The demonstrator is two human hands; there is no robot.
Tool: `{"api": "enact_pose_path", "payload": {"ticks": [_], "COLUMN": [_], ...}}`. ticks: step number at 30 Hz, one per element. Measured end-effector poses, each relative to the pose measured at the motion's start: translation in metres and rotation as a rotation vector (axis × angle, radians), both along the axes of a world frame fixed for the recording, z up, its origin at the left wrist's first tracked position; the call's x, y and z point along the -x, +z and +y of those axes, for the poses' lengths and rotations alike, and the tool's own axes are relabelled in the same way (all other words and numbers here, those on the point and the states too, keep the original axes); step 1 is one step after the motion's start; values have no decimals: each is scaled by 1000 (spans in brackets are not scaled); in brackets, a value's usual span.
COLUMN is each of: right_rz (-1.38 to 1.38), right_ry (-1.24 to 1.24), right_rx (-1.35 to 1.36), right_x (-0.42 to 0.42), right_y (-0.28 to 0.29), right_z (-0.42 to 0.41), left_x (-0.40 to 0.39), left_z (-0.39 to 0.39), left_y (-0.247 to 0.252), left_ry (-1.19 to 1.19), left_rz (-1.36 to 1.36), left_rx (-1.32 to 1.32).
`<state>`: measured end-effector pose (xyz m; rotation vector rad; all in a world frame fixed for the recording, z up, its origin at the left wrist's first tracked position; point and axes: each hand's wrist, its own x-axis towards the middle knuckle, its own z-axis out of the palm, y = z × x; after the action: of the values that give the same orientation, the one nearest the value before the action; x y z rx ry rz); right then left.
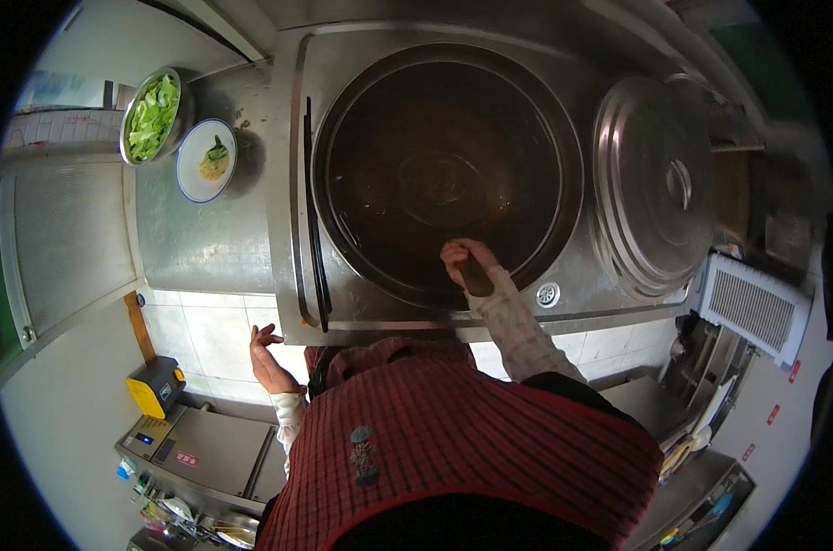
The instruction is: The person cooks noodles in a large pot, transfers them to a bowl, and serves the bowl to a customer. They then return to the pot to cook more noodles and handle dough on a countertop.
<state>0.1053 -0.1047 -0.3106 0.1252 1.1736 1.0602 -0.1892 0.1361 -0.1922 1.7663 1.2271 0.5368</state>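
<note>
My right hand (468, 265) is over the near part of a large round wok (416, 117) set into the steel stove top. Its fingers are curled, and shadow hides whether anything is between them. Dark liquid seems to fill the wok, with a few glints on its surface. My left hand (272, 361) hangs empty beside the stove's front left corner, fingers apart and slightly bent. Long dark chopsticks (315, 241) lie along the left side of the wok.
On the left counter (203, 255) stand a steel bowl of cut green leaves (153, 117) and a white bowl (190, 169) with minced pale food and a green piece. A large steel lid (637, 186) lies right of the wok, near a round drain (548, 295).
</note>
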Motion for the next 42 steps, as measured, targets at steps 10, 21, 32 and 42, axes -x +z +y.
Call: {"api": "enact_pose_path", "payload": {"ticks": [10,21,32,42], "right_rz": [-314,-289,50,-694], "right_ry": [-30,-113,119,148], "right_rx": [-175,-293,77,131], "right_x": [-49,-12,43,-24], "right_y": [-51,24,70,-29], "right_z": [42,7,-46,74], "left_x": [10,3,14,23], "left_z": [-10,-5,-12,-19], "left_y": [8,8,4,16], "left_ry": [46,-40,-29,98], "left_rz": [36,9,-17,33], "left_rx": [-14,-48,-50,-41]}}
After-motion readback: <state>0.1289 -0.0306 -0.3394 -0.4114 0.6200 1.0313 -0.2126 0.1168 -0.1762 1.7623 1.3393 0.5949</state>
